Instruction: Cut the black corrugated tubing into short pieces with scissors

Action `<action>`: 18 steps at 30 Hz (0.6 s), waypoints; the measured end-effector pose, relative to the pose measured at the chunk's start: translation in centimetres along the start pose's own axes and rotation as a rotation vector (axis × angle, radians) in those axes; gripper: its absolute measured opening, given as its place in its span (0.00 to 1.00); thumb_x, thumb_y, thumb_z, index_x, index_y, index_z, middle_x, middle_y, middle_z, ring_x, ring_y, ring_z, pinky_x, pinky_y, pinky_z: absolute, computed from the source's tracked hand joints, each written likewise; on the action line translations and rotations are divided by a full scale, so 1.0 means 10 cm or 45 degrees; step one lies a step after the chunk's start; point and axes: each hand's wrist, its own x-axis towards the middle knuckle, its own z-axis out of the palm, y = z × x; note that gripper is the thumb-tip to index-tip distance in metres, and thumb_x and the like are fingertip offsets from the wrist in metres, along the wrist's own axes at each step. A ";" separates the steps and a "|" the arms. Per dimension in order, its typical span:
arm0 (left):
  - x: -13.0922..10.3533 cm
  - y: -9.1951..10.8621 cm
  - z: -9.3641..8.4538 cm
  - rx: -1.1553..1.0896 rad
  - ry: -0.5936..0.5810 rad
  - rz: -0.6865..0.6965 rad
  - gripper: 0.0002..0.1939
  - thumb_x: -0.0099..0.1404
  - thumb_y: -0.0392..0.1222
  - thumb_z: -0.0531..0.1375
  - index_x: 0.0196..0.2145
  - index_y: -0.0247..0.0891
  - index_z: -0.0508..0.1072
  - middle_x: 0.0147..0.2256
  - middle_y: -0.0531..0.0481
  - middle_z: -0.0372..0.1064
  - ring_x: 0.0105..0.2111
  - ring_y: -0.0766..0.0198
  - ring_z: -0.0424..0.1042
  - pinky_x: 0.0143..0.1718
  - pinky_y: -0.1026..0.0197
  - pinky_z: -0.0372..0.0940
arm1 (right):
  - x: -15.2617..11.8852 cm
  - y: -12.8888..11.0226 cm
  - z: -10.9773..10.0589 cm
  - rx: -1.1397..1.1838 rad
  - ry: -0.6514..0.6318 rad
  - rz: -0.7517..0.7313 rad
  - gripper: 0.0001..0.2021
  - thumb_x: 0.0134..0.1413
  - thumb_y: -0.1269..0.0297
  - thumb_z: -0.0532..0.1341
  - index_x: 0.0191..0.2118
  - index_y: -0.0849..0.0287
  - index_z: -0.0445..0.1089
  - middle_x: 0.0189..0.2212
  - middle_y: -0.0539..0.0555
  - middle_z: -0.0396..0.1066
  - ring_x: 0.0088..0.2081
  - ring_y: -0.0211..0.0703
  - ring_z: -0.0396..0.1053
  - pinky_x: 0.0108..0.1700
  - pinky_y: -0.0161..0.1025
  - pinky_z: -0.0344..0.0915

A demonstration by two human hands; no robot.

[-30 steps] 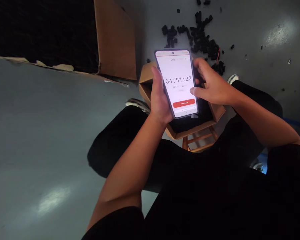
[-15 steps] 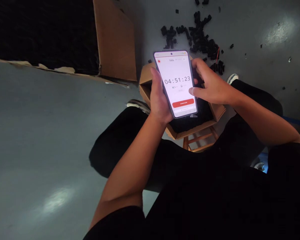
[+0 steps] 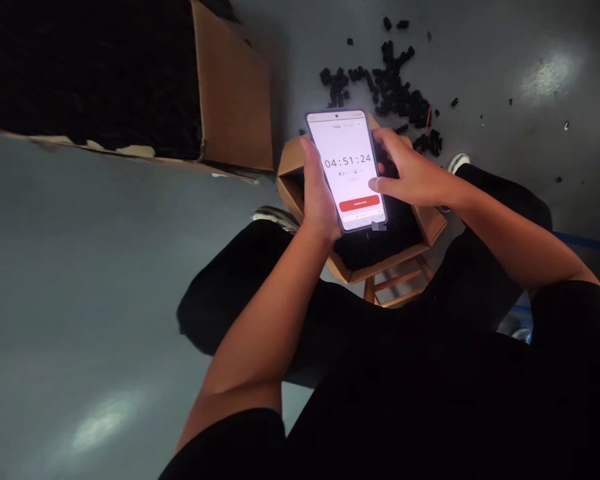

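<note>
A smartphone (image 3: 353, 180) with a lit white screen is held up in front of me, its timer reading 04:51:24 above a red button. My left hand (image 3: 320, 193) is closed round its left edge, the thumb lying along the side. On the right edge my right hand (image 3: 413, 170) grips it too, thumb at the front over the screen's border and fingers partly hidden behind. Below the phone stands an open cardboard box (image 3: 380, 270) with dark contents, partly covered by the phone and hands.
The small box rests on a wooden stool (image 3: 397, 283) between my knees. A large cardboard box (image 3: 237, 93) full of black pieces stands at the upper left. Small black parts (image 3: 403, 97) lie scattered on the grey floor (image 3: 105, 267) beyond.
The timer has gone from 04:51:23 to 04:51:24. The phone and both hands sit slightly further left in the view, which has shifted a little. The grip looks the same.
</note>
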 end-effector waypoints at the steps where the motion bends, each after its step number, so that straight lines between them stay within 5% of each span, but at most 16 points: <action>1: 0.01 0.01 0.00 -0.001 -0.013 0.004 0.55 0.71 0.90 0.39 0.65 0.44 0.78 0.60 0.43 0.83 0.76 0.33 0.67 0.76 0.34 0.68 | 0.02 0.03 -0.01 0.004 0.002 -0.006 0.32 0.62 0.69 0.70 0.69 0.57 0.63 0.53 0.56 0.75 0.53 0.48 0.73 0.62 0.48 0.73; 4: 0.10 0.07 0.01 -0.018 -0.057 -0.071 0.52 0.79 0.82 0.38 0.67 0.36 0.75 0.60 0.38 0.82 0.76 0.37 0.68 0.75 0.36 0.68 | 0.10 0.18 -0.07 0.045 0.048 0.001 0.31 0.69 0.63 0.70 0.72 0.59 0.63 0.59 0.59 0.76 0.56 0.47 0.74 0.63 0.46 0.74; 6: 0.19 0.10 0.01 -0.071 -0.013 -0.108 0.51 0.81 0.80 0.37 0.66 0.33 0.75 0.58 0.36 0.82 0.73 0.40 0.74 0.71 0.39 0.72 | 0.14 0.26 -0.12 0.114 0.036 0.090 0.26 0.75 0.57 0.68 0.69 0.60 0.65 0.59 0.60 0.77 0.52 0.43 0.76 0.55 0.40 0.76; 8: 0.26 0.10 0.01 -0.146 0.030 -0.125 0.53 0.78 0.84 0.39 0.61 0.32 0.78 0.54 0.35 0.84 0.66 0.42 0.80 0.67 0.43 0.77 | 0.12 0.27 -0.16 0.217 -0.137 0.276 0.20 0.80 0.49 0.65 0.61 0.62 0.70 0.51 0.59 0.81 0.40 0.37 0.76 0.41 0.33 0.74; 11: 0.30 0.11 0.01 -0.206 -0.023 -0.229 0.56 0.75 0.86 0.36 0.54 0.31 0.80 0.47 0.33 0.85 0.59 0.43 0.85 0.62 0.45 0.81 | -0.01 0.09 -0.11 0.278 -0.451 0.447 0.28 0.78 0.40 0.64 0.41 0.66 0.76 0.29 0.57 0.79 0.26 0.37 0.74 0.29 0.32 0.68; 18: 0.15 0.12 -0.01 0.215 -0.107 -0.180 0.50 0.83 0.68 0.26 0.58 0.35 0.79 0.52 0.35 0.85 0.60 0.44 0.83 0.59 0.48 0.80 | -0.54 -0.34 0.47 0.359 0.019 0.166 0.35 0.75 0.35 0.60 0.23 0.57 0.63 0.17 0.47 0.64 0.20 0.31 0.58 0.25 0.31 0.56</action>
